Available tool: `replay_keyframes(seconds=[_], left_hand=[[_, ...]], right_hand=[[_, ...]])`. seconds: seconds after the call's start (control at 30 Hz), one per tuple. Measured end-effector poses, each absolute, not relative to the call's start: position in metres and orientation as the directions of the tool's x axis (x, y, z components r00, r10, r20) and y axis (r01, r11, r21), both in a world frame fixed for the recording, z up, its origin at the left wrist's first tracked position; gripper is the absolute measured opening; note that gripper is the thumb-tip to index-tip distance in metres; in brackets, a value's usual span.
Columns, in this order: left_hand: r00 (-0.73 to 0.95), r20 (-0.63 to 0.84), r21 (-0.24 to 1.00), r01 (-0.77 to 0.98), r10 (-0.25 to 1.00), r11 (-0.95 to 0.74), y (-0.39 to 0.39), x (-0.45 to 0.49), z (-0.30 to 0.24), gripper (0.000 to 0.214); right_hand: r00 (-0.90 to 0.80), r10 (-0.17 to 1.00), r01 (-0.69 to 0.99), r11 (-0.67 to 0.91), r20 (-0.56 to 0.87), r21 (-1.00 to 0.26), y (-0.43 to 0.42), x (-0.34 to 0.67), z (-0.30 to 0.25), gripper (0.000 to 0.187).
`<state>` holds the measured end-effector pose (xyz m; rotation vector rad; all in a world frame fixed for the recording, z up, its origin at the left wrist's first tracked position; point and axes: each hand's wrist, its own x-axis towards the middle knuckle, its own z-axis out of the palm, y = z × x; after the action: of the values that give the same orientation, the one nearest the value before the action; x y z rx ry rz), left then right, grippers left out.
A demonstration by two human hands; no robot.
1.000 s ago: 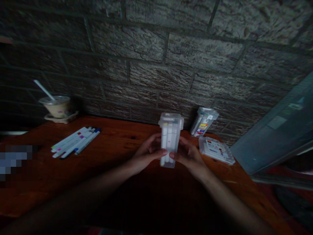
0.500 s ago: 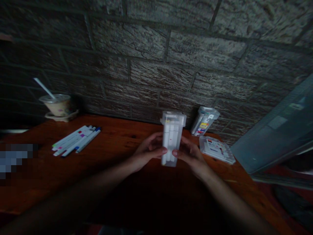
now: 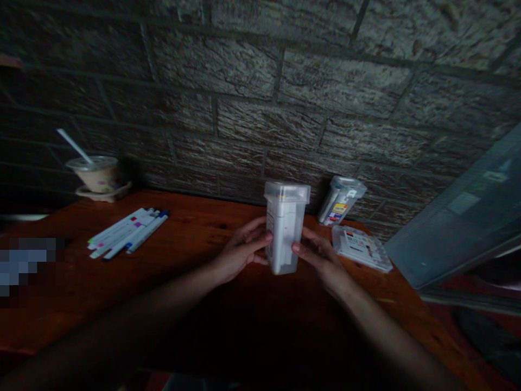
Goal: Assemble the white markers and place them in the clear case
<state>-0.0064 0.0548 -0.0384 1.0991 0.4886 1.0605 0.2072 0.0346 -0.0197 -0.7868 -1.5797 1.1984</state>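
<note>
Between my two hands stands a clear plastic marker case, upright, with a lid on top and several white markers inside. My left hand grips its left side, the thumb on the near left edge. From the right, my right hand holds the case with its thumb against the front right edge; its other fingers are partly hidden behind. Whether the base of the case rests on the table or is just above it, I cannot tell.
Several white markers lie in a group on the wooden table. Behind them is a lidded drink cup with a straw. At right stand a second clear case and a flat clear box. A brick wall backs the table.
The case has turned slightly between my hands, so more of its left side shows. My left thumb has shifted up and left along it.
</note>
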Motion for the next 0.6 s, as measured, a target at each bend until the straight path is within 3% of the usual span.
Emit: replay_keyframes(seconds=[0.3,0.6], left_hand=[[0.556,0.226,0.890,-0.451,0.800,0.062,0.060,-0.010,-0.045,0.047],[0.504,0.165,0.908,-0.413,0.848,0.069,0.059,-0.010,-0.050,0.057]], right_hand=[[-0.339,0.901,-0.061,0.268,0.272,-0.962,0.038,0.211,-0.023,0.037],[-0.306,0.897,-0.001,0.336,0.320,-0.942,0.036,0.211,-0.020,0.037]])
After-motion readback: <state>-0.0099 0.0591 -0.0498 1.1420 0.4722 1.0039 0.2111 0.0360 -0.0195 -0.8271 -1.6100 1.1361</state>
